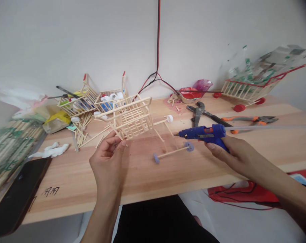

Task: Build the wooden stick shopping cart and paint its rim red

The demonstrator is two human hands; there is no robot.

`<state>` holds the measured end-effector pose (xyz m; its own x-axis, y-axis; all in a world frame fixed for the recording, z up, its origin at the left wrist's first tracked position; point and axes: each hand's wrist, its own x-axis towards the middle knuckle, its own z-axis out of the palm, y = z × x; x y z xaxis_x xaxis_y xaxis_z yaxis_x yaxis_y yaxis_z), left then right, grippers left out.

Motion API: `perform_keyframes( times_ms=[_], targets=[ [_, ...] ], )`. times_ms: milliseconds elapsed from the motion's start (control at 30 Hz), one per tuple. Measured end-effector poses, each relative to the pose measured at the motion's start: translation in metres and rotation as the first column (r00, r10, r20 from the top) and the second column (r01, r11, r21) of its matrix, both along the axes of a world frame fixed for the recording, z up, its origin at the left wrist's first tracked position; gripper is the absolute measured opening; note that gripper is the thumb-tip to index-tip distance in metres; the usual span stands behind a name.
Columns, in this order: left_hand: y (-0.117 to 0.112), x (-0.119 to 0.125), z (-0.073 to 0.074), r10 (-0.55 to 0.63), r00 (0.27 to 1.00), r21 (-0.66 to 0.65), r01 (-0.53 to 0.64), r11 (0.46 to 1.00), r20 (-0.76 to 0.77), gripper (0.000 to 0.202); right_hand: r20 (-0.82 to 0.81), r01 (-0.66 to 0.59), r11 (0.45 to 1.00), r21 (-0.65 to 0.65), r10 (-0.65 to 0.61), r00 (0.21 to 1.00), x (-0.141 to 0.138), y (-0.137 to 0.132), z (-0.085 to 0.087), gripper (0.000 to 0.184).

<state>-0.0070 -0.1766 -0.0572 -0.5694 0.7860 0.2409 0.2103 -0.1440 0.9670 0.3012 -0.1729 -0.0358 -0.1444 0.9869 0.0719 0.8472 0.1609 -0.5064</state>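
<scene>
My left hand (109, 158) is closed on the lower left corner of a small stick-built cart basket (134, 118), held tilted above the table. In my right hand (231, 152) is a blue hot glue gun (203, 133), its nozzle pointing left and a clear glue stick coming out of its back. On the table between the hands lies a stick axle with two bluish wheels (174, 153). Behind it a stick with a white wheel (169, 118) shows, partly hidden by the basket. Thin sticks extend between the basket and the wheels; whether they are joined I cannot tell.
A finished cart (249, 92) with red wheels holds plastic bottles at the back right. Pliers (256, 119) and cutters (200, 113) lie near it, beside a red paint bowl (190, 95). A phone (21, 192) and bundled sticks (13, 148) are at left.
</scene>
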Motion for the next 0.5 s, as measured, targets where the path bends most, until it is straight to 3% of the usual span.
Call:
perform_keyframes(
  times_ms=[300,500],
  targets=[
    [0.0003,0.0006,-0.0003,-0.006,1.0,0.005,0.006,1.0,0.007,0.018,-0.003,-0.004,0.997,-0.072,0.003,1.0,0.0005,-0.004,0.0039,0.048],
    [-0.0003,-0.0003,-0.0013,-0.001,1.0,0.003,0.002,1.0,-0.004,0.018,-0.018,0.004,0.999,-0.041,-0.005,1.0,0.0005,-0.0034,0.0045,0.05]
  ],
)
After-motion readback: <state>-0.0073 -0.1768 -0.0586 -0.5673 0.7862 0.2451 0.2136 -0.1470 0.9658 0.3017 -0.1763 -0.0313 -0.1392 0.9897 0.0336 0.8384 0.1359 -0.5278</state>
